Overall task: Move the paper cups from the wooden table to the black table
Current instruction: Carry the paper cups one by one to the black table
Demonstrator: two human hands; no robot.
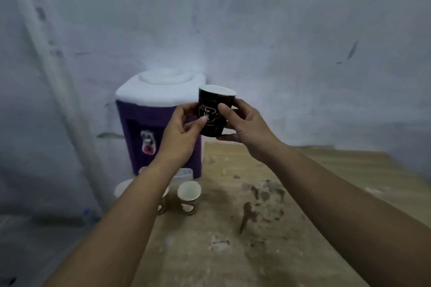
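the black paper cup (pixel 215 113) was up in the air above the wooden surface (pixel 268 216), your left hand (pixel 180 135) and right hand (pixel 247 126) both closed on its sides, probably to steady the carry.

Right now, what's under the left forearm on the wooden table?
A paper cup stands half hidden beneath the left forearm; only its right edge shows. A white rim peeks out left of the arm. An open, upright paper cup stands clear to the right.

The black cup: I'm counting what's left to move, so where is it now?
The black cup is in mid-air at centre frame, gripped by the left hand and right hand, before the purple dispenser.
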